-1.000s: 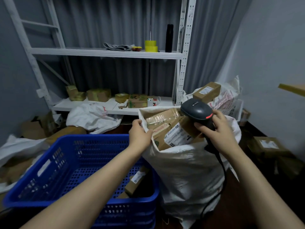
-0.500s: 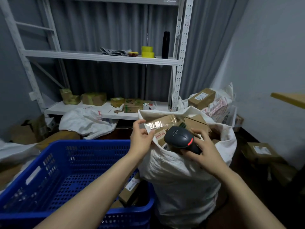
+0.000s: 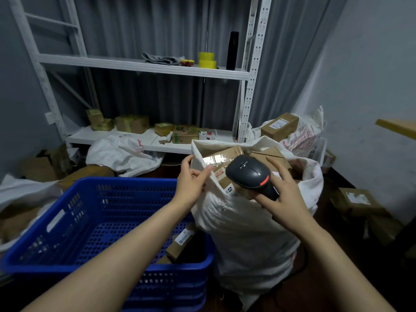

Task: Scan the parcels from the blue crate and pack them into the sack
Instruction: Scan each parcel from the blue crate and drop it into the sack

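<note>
A white sack (image 3: 247,233) stands right of the blue crate (image 3: 101,221), its mouth filled with brown parcels (image 3: 225,156). My left hand (image 3: 191,179) pinches the sack's near-left rim. My right hand (image 3: 283,194) holds a black barcode scanner (image 3: 249,174) by its handle, low over the parcels in the sack's mouth. The scanner's head points left and away from me. One labelled parcel (image 3: 182,242) lies in the crate's near-right corner; the rest of the crate floor shows bare.
A white metal shelf (image 3: 146,66) stands behind, with boxes (image 3: 131,123) on its low board. Another white sack with a box (image 3: 279,126) sits at the back right. Cartons (image 3: 358,199) lie on the floor right. A wooden edge (image 3: 398,128) juts in.
My right hand has brought the scanner down and left, from above the sack to just over its parcels. My left hand has stayed at the sack's rim.
</note>
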